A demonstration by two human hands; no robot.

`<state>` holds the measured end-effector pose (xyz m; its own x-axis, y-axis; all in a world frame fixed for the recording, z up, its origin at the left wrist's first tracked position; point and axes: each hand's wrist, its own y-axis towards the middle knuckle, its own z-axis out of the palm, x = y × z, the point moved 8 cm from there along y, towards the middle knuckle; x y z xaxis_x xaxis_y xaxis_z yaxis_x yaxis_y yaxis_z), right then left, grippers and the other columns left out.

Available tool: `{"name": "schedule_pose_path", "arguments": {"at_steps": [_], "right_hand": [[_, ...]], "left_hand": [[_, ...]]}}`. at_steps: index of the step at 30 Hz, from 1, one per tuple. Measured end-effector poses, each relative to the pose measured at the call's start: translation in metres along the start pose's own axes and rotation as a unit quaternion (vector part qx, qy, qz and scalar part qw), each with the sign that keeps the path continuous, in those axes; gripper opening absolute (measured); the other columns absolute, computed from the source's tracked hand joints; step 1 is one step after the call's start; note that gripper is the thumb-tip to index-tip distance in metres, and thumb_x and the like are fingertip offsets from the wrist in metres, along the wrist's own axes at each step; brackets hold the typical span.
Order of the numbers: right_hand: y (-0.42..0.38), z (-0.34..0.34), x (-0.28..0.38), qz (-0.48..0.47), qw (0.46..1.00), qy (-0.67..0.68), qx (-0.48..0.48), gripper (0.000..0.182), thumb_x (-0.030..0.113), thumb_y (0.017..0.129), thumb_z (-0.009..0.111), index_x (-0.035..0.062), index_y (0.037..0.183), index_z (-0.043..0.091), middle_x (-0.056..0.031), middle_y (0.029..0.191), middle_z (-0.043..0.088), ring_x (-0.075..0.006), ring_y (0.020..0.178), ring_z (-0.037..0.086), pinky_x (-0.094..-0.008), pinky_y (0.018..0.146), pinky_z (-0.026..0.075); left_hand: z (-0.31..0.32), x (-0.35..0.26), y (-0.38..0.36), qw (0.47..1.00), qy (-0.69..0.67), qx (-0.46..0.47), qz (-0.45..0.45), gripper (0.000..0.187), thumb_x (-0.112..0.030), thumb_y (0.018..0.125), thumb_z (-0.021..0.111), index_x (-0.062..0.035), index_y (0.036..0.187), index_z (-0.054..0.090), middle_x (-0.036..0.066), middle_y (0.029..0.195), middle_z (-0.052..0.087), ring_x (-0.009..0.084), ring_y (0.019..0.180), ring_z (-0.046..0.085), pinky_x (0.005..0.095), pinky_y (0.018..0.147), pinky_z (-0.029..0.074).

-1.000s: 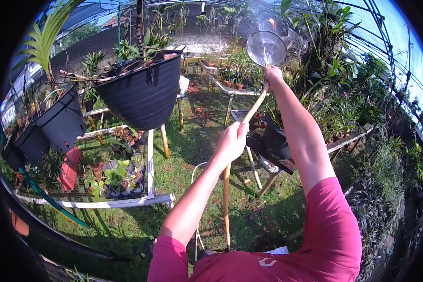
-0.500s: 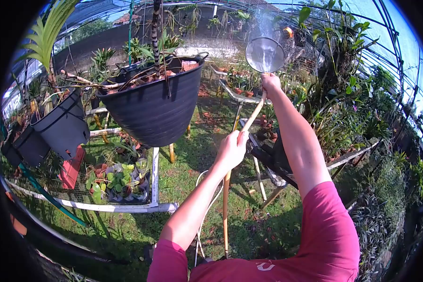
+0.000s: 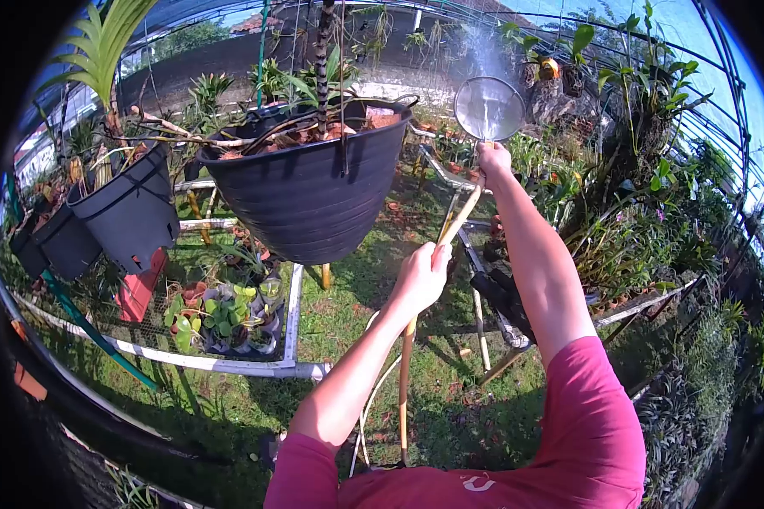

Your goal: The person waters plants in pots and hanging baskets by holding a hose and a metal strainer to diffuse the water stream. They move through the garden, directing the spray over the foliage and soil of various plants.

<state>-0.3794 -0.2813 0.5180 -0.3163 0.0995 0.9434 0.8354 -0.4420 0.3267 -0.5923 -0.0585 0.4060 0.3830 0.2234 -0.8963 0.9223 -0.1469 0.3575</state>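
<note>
My right hand is closed around the hose just below its round, mesh-like head. Water streams inside that head, and a fine spray rises beyond it. Lower down the same hose, my left hand is wrapped around it. From there the hose drops past my left forearm toward the ground. Both arms stretch forward, the right one farther out. Left of my hands hangs a large black pot with a dark stem and reddish chunks in it; neither hand touches it.
Grey pots hang at the left. A white-framed mesh bench holds small potted plants. To the right are dense plants above a rail. Another white-framed bench stands ahead. Grass covers the ground.
The view has turned slightly left, so the pots and benches sit farther right in it. Both hands keep their hold on the hose, and the spray continues.
</note>
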Motion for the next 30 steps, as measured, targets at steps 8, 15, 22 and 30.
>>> {"name": "schedule_pose_path", "arguments": {"at_steps": [8,15,22,30], "right_hand": [[0.038,-0.011,-0.017,-0.038,0.998,-0.017,-0.037,0.020,0.014,0.085,0.068,0.0042,0.103,0.066,-0.0018,0.077,0.062,-0.0117,0.059,0.052,-0.0321,0.053,0.044],[0.021,-0.004,-0.006,-0.031,0.996,-0.060,-0.050,0.017,0.014,0.089,0.063,0.0060,0.104,0.062,0.0009,0.068,0.054,-0.0090,0.051,0.047,-0.0276,0.047,0.040],[0.002,0.007,0.006,-0.002,0.999,-0.034,-0.034,0.021,0.014,0.089,0.064,0.0052,0.107,0.063,-0.0002,0.073,0.057,-0.0097,0.058,0.048,-0.0295,0.053,0.041],[0.016,0.015,0.000,-0.035,0.998,0.041,0.009,0.017,0.013,0.090,0.063,0.0104,0.106,0.058,-0.0002,0.071,0.050,-0.0138,0.051,0.046,-0.0349,0.037,0.048]], "left_hand": [[0.001,0.007,0.003,0.999,0.022,0.025,-0.003,0.036,-0.035,0.100,0.048,-0.0002,0.094,0.054,0.020,0.072,0.063,0.0318,0.065,0.065,0.0431,0.058,0.046],[-0.004,0.006,0.002,1.000,-0.029,0.007,0.008,0.035,-0.031,0.101,0.049,-0.0050,0.123,0.053,0.008,0.074,0.057,0.0168,0.065,0.056,0.0335,0.062,0.045],[-0.010,0.003,0.005,0.999,-0.035,0.017,0.024,0.037,-0.026,0.100,0.049,-0.0046,0.131,0.050,0.007,0.076,0.057,0.0142,0.067,0.055,0.0320,0.063,0.046],[-0.010,0.004,0.005,0.999,-0.031,0.017,0.024,0.038,-0.024,0.100,0.050,-0.0031,0.131,0.050,0.005,0.076,0.056,0.0128,0.066,0.052,0.0309,0.062,0.044]]}}
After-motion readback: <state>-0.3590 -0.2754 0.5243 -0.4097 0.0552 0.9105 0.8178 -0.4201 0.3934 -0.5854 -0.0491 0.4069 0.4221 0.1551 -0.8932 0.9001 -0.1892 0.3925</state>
